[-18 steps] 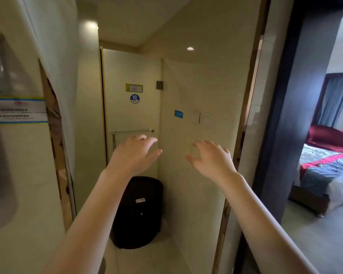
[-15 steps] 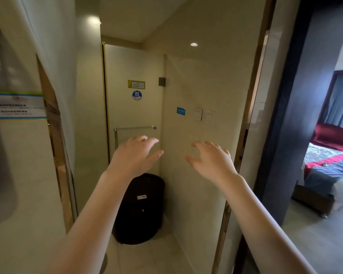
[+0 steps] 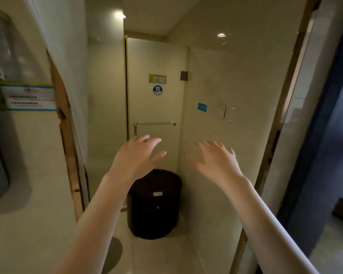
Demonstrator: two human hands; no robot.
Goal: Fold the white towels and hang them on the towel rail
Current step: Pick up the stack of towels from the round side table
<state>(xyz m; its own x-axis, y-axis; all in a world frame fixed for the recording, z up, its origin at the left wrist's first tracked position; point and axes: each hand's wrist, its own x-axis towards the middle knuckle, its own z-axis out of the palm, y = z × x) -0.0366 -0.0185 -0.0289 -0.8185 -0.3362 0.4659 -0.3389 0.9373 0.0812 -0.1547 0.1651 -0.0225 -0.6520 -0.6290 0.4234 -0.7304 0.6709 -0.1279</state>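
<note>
So here's the situation: both arms are stretched out in front in a small tiled bathroom, and neither hand has anything in it. The left hand [image 3: 136, 157] and right hand [image 3: 216, 161] both hover palm-down with fingers loosely spread, touching nothing. The towel rail [image 3: 154, 123] is straight ahead, a thin chrome bar mounted on the glass door [image 3: 156, 62] below a round blue sticker [image 3: 157, 89], and it's bare. A black bin [image 3: 154, 202] sits on the floor right under it, in the corner. The white towels? Nowhere in view, so I can't say where they are, and my guess is the job hasn't really got going. As for handling them, I'd expect towels to be soft, floppy and fairly light, with zero stiffness, so they sag wherever you don't support them. Best bet is probably pinching two corners along one edge, one per hand, letting the rest hang flat, then folding edge to edge. On a smooth bar like that, I'd drape at the fold's middle so both sides balance, otherwise it'll likely slide off toward the bin.
</note>
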